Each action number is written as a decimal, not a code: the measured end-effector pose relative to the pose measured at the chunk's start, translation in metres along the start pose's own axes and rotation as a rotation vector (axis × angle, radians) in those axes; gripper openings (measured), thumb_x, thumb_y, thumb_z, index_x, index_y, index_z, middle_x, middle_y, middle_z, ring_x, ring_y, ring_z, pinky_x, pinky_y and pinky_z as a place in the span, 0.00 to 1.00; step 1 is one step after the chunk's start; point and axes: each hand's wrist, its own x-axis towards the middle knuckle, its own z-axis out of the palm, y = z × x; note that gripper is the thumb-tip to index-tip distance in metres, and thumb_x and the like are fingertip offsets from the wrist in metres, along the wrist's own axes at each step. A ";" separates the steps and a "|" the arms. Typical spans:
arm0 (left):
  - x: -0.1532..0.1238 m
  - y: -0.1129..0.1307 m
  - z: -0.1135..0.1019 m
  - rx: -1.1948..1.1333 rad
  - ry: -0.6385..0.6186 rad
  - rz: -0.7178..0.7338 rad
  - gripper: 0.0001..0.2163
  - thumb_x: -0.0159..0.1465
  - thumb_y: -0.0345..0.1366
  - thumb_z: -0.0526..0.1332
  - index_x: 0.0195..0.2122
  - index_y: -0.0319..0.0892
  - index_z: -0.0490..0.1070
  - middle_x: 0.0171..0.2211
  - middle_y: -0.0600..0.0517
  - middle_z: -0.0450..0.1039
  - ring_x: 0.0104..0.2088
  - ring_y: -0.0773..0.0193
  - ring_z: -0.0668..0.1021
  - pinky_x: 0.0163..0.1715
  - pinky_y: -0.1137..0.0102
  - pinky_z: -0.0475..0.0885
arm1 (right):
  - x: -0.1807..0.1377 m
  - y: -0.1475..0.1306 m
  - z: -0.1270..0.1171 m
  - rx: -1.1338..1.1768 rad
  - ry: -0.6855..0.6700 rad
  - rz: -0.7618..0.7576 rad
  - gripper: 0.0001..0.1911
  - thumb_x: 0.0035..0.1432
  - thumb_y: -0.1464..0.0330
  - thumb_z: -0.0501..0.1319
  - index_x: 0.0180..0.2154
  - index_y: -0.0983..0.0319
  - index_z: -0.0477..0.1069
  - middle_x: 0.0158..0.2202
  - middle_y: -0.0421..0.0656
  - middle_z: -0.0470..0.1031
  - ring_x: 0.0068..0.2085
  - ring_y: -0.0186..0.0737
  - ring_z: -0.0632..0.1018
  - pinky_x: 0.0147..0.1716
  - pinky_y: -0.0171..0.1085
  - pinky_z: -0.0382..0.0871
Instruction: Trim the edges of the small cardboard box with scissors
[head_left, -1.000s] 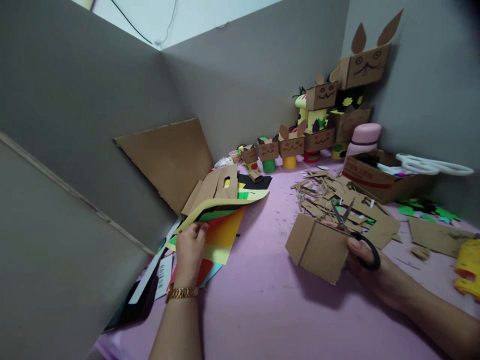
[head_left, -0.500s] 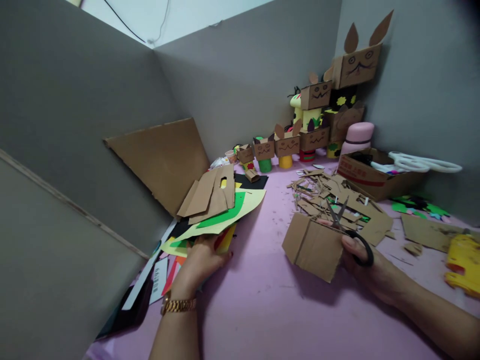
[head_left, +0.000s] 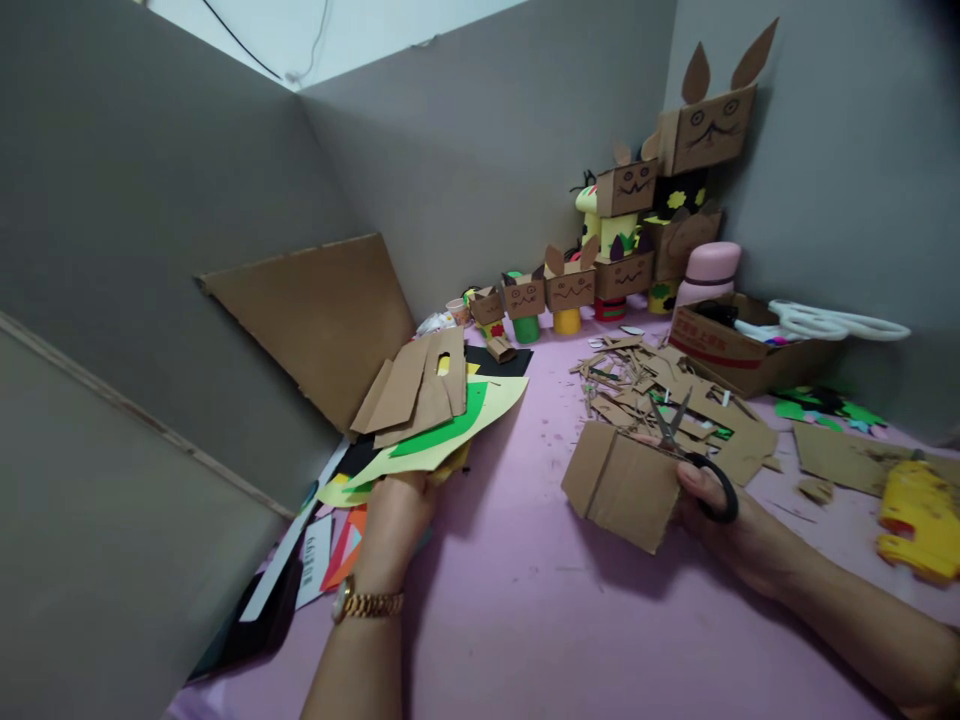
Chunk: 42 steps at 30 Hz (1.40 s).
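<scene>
My left hand (head_left: 403, 510) reaches under a sheet of pale yellow paper (head_left: 501, 402), its fingers hidden beneath the stack. Green paper (head_left: 442, 432) and several cardboard pieces (head_left: 409, 385) lie on top of that sheet. On the right, my right hand (head_left: 712, 510) is closed around black-handled scissors (head_left: 720, 487), whose blades are spread and point away from me. The same hand also holds a folded piece of brown cardboard (head_left: 626, 490) above the table. Behind the blades lies a heap of cardboard scraps (head_left: 637, 385).
Cardboard animal figures (head_left: 570, 288) stand along the back wall. At the right are an open box (head_left: 724, 350) with a white-handled tool (head_left: 832, 322), a pink bottle (head_left: 709, 270) and a yellow object (head_left: 919, 520). A large cardboard panel (head_left: 315, 320) leans on the left partition.
My left hand has slid further under the paper stack, so its fingers no longer show. My right hand keeps its hold on the scissors and cardboard. The view has shifted slightly.
</scene>
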 end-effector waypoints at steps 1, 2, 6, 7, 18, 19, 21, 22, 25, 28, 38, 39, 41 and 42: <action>0.002 -0.002 -0.001 0.006 -0.010 -0.012 0.10 0.65 0.40 0.60 0.43 0.40 0.72 0.41 0.49 0.76 0.39 0.60 0.79 0.39 0.61 0.75 | 0.000 0.000 0.000 0.010 0.001 0.001 0.30 0.56 0.50 0.60 0.57 0.54 0.63 0.53 0.45 0.74 0.49 0.56 0.74 0.36 0.45 0.72; 0.004 -0.004 0.000 0.012 -0.018 -0.025 0.09 0.65 0.40 0.60 0.42 0.40 0.73 0.40 0.50 0.76 0.38 0.61 0.79 0.38 0.61 0.76 | 0.000 0.000 -0.001 0.018 0.000 0.006 0.31 0.56 0.51 0.60 0.58 0.54 0.62 0.53 0.45 0.74 0.49 0.56 0.74 0.36 0.46 0.72; 0.012 -0.011 0.005 0.012 0.061 -0.096 0.10 0.65 0.40 0.59 0.43 0.40 0.72 0.41 0.50 0.76 0.38 0.61 0.79 0.38 0.62 0.76 | 0.000 0.001 -0.001 0.020 -0.014 0.019 0.34 0.55 0.50 0.61 0.60 0.52 0.59 0.51 0.44 0.75 0.47 0.56 0.75 0.35 0.46 0.72; 0.014 -0.013 0.006 0.004 0.100 -0.116 0.10 0.65 0.40 0.59 0.43 0.40 0.72 0.41 0.49 0.76 0.39 0.60 0.79 0.38 0.61 0.76 | 0.000 0.001 -0.002 0.019 -0.017 0.014 0.34 0.55 0.50 0.61 0.60 0.52 0.59 0.51 0.44 0.75 0.47 0.56 0.75 0.35 0.46 0.72; 0.023 -0.025 0.017 -0.069 0.359 -0.198 0.10 0.66 0.39 0.58 0.43 0.39 0.71 0.38 0.51 0.76 0.34 0.63 0.79 0.33 0.64 0.76 | -0.003 -0.004 0.002 0.039 -0.040 0.012 0.38 0.53 0.50 0.63 0.62 0.54 0.56 0.55 0.48 0.72 0.53 0.59 0.72 0.37 0.46 0.71; 0.024 -0.025 0.018 -0.061 0.369 -0.190 0.10 0.66 0.39 0.59 0.43 0.39 0.71 0.38 0.50 0.76 0.34 0.63 0.79 0.34 0.64 0.76 | -0.002 -0.004 0.002 0.035 -0.039 0.012 0.39 0.53 0.49 0.63 0.62 0.54 0.56 0.55 0.48 0.72 0.52 0.59 0.72 0.37 0.46 0.71; 0.025 -0.023 0.019 -0.039 0.383 -0.160 0.10 0.66 0.39 0.59 0.42 0.39 0.72 0.38 0.50 0.76 0.35 0.63 0.79 0.34 0.63 0.76 | -0.002 -0.005 0.003 0.025 -0.036 0.017 0.40 0.52 0.49 0.63 0.62 0.54 0.55 0.54 0.48 0.72 0.51 0.59 0.73 0.36 0.46 0.71; 0.026 -0.023 0.019 -0.027 0.390 -0.139 0.09 0.66 0.39 0.59 0.42 0.39 0.72 0.38 0.50 0.76 0.35 0.63 0.79 0.35 0.63 0.76 | -0.002 -0.005 0.004 0.023 -0.038 0.021 0.40 0.52 0.49 0.63 0.62 0.54 0.55 0.54 0.48 0.72 0.50 0.59 0.73 0.35 0.46 0.71; 0.025 -0.017 0.020 0.016 0.447 -0.073 0.09 0.65 0.37 0.60 0.44 0.39 0.72 0.42 0.49 0.75 0.40 0.60 0.78 0.39 0.60 0.75 | -0.001 -0.004 0.004 0.029 -0.044 0.019 0.39 0.52 0.49 0.63 0.62 0.53 0.55 0.53 0.47 0.73 0.49 0.58 0.73 0.34 0.44 0.70; 0.021 -0.009 0.018 0.065 0.575 -0.057 0.13 0.63 0.35 0.61 0.49 0.41 0.70 0.52 0.46 0.68 0.52 0.51 0.72 0.50 0.51 0.69 | 0.000 -0.003 0.003 0.024 -0.049 0.011 0.37 0.53 0.49 0.62 0.61 0.53 0.57 0.52 0.46 0.73 0.48 0.56 0.73 0.35 0.44 0.69; 0.025 -0.014 0.019 0.149 0.611 -0.150 0.09 0.65 0.37 0.60 0.44 0.39 0.71 0.44 0.49 0.74 0.43 0.58 0.77 0.43 0.56 0.73 | -0.002 -0.006 0.003 0.051 -0.082 -0.032 0.33 0.54 0.51 0.63 0.58 0.54 0.61 0.51 0.45 0.74 0.45 0.51 0.74 0.38 0.43 0.68; 0.026 -0.017 0.019 0.149 0.595 -0.164 0.10 0.65 0.38 0.59 0.44 0.39 0.71 0.43 0.49 0.74 0.42 0.58 0.77 0.43 0.57 0.73 | -0.002 -0.008 0.004 0.056 -0.089 -0.036 0.33 0.54 0.51 0.63 0.58 0.54 0.62 0.50 0.45 0.74 0.45 0.51 0.74 0.39 0.43 0.68; 0.025 -0.022 0.018 0.146 0.567 -0.218 0.10 0.65 0.39 0.59 0.44 0.39 0.71 0.43 0.49 0.75 0.41 0.59 0.78 0.42 0.57 0.74 | -0.002 -0.010 0.005 0.063 -0.088 -0.043 0.32 0.53 0.50 0.64 0.57 0.55 0.63 0.49 0.44 0.75 0.43 0.50 0.75 0.39 0.43 0.68; 0.024 -0.023 0.017 0.142 0.550 -0.251 0.11 0.65 0.40 0.59 0.44 0.39 0.71 0.43 0.49 0.75 0.41 0.59 0.78 0.41 0.58 0.74 | -0.002 -0.010 0.005 0.065 -0.082 -0.044 0.32 0.52 0.50 0.64 0.56 0.55 0.63 0.48 0.44 0.75 0.42 0.50 0.75 0.38 0.43 0.68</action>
